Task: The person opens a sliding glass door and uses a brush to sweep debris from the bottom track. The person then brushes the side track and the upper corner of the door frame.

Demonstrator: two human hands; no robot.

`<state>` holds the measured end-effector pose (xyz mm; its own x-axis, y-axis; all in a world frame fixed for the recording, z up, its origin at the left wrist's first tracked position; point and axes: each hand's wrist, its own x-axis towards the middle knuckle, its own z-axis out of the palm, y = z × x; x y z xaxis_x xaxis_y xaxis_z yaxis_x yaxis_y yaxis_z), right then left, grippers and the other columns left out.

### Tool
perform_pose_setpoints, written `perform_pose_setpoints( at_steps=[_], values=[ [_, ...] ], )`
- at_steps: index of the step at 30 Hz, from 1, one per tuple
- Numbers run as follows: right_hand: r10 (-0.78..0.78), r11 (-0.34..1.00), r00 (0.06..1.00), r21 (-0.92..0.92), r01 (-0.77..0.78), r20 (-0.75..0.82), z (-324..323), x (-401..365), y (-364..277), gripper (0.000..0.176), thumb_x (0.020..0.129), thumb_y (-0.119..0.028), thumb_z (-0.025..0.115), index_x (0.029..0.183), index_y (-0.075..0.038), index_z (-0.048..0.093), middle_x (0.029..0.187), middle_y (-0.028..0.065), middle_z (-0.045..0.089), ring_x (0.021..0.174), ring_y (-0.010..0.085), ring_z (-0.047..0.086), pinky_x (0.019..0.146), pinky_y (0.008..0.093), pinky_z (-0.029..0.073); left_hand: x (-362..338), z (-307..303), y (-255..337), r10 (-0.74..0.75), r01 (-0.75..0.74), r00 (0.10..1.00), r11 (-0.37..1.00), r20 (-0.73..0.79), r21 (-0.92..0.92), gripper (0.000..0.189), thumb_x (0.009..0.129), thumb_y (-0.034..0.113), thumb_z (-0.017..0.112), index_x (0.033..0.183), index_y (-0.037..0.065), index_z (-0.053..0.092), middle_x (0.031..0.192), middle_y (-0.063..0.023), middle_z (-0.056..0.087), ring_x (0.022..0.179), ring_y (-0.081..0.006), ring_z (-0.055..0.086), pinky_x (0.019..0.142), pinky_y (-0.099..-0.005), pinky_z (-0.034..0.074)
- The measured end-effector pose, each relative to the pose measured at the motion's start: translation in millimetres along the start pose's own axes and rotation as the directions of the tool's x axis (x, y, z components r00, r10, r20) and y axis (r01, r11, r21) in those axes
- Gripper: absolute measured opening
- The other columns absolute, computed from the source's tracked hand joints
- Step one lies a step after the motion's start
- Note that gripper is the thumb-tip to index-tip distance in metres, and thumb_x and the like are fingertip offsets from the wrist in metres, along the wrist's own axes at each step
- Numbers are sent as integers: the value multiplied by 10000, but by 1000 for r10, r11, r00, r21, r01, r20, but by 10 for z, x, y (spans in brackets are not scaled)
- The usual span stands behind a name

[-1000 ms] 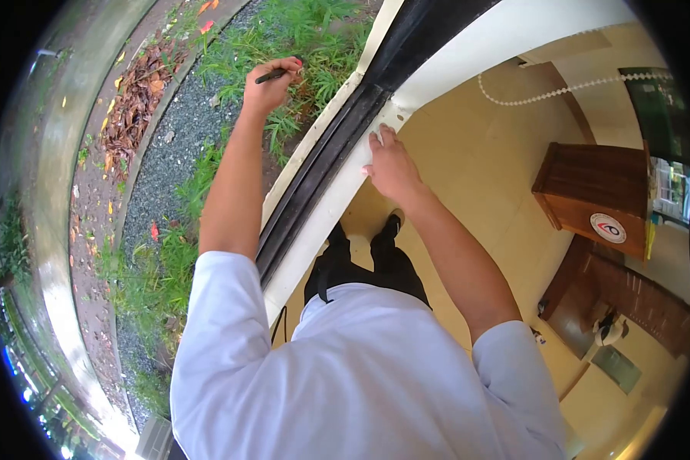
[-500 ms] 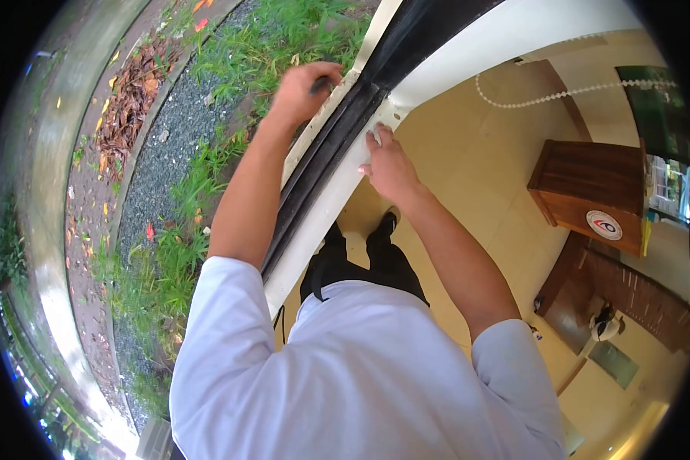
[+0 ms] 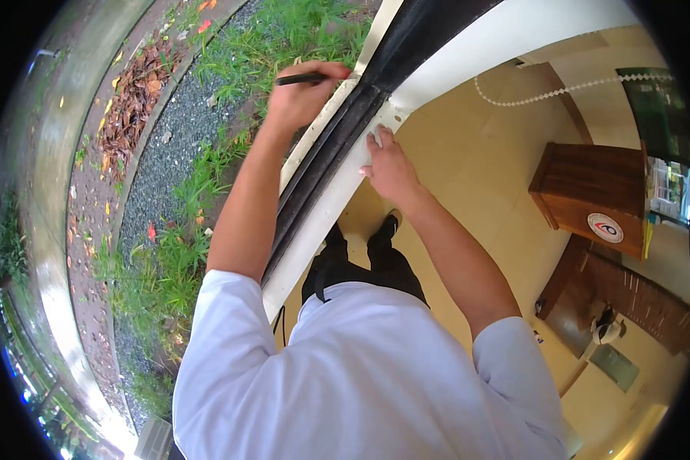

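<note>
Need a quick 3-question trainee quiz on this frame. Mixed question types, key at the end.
1. True or false: the left hand has a dark pen in its grip.
2. The right hand rests on: A) the white sill; B) a ladder; C) a bucket.
3. Short answer: is the pen on the outdoor or the indoor side of the black window track?

Key: 1 true; 2 A; 3 outdoor, over the grass side.
</note>
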<state>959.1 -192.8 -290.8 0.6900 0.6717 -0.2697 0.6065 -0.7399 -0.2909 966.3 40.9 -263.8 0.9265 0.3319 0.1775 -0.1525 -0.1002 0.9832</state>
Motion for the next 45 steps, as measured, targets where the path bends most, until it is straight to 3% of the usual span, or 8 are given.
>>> perform_pose_setpoints(
  at_steps=[6,12,14,30,35,38,42,45],
  values=[
    [-36,999,998,-8,35,-56,118,10,70,735,883,-240,764,1475,50,436,1557,273,344,1396,429,425,1155,443,392,21,-239,-530,-212,240,971,826,-114,511,151,879,57,703,1003,98,778,975,-86,774,898,-150,722,847,-309,563],
    [-21,1000,1000,-2,21,12,-13,3,10,736,884,-245,763,1467,63,435,1548,293,348,1406,439,412,1156,449,387,-7,144,173,-162,127,986,867,-31,-482,103,854,86,743,950,86,780,1104,-93,753,883,-121,712,832,-307,568],
    [-36,999,999,-12,37,3,16,-10,26,735,884,-247,764,1464,64,439,1549,296,349,1409,439,409,1160,449,381,-28,110,-327,-131,102,990,909,45,404,122,843,158,757,937,82,780,1025,-94,763,836,-128,708,799,-309,564],
    [-35,999,999,-19,36,28,22,12,36,746,906,-266,737,1485,69,407,1573,299,323,1458,435,340,1205,455,320,-506,-359,536,-348,215,927,802,143,557,137,800,213,707,857,102,763,767,-123,718,723,-295,693,716,-403,560],
    [-61,998,998,-17,61,-13,112,-6,63,725,891,-253,744,1451,93,440,1556,290,338,1464,424,331,1202,454,317,104,-64,-252,447,-451,889,812,102,371,71,839,83,687,882,58,737,991,-104,729,892,-291,703,819,-384,565],
    [-57,998,998,-9,57,-23,124,9,77,729,892,-258,743,1462,78,436,1569,279,328,1472,417,321,1211,448,306,19,-462,387,-401,345,914,853,68,391,115,838,123,717,924,59,759,940,-33,725,885,-194,680,807,-359,561],
    [-31,999,999,-24,32,9,83,12,47,734,894,-265,740,1474,61,431,1573,271,328,1475,413,318,1219,449,296,-203,-560,-55,-555,220,765,703,327,677,111,844,126,701,917,65,760,953,-64,730,917,-212,679,798,-383,556],
    [-36,999,999,-22,35,-5,128,27,83,726,896,-272,738,1469,59,439,1570,273,333,1466,411,333,1208,457,304,-74,-182,-453,266,-322,946,727,183,606,125,827,34,689,942,47,737,962,-89,732,874,-208,706,804,-337,558]
  ],
)
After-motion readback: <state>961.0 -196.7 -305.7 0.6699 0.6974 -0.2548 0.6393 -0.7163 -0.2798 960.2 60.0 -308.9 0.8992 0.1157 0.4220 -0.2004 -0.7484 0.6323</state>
